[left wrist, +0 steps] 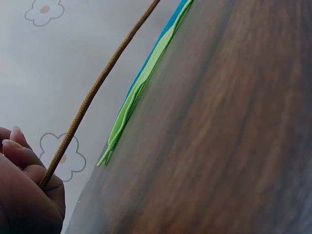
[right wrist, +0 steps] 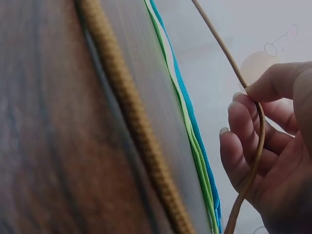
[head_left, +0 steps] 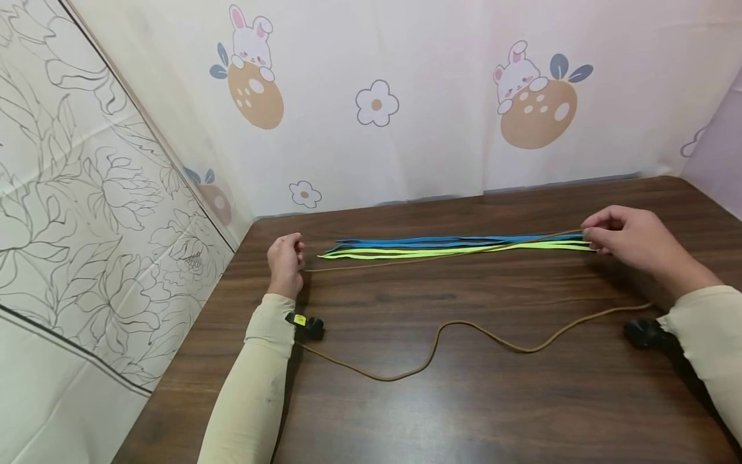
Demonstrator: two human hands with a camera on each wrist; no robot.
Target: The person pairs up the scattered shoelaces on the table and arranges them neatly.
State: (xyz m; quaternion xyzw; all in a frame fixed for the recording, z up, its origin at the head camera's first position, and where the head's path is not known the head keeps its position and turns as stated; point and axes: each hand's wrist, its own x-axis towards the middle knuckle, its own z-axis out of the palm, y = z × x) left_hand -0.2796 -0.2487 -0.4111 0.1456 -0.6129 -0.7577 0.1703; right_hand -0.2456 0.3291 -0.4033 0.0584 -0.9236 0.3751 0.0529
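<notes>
A thin brown cord (head_left: 406, 261) stretches between the two hands, raised off the table. My left hand (head_left: 285, 263) holds one part of it in curled fingers, and the cord comes out of the fist in the left wrist view. My right hand (head_left: 634, 238) pinches the cord between thumb and fingertips; in the right wrist view its tail (right wrist: 253, 170) runs down across the palm. Another brown cord length (head_left: 400, 376) lies in loose waves on the table nearer the body. Behind the taut length lie blue laces (head_left: 406, 242) and yellow-green laces (head_left: 377, 254), side by side.
The dark wood table (head_left: 464, 419) ends at a wall covering (head_left: 429, 148) printed with rabbits and flowers. A flower-patterned panel (head_left: 104, 180) borders the left side. A small black camera (head_left: 313, 328) sits on the left wrist, another black camera (head_left: 642, 333) on the right.
</notes>
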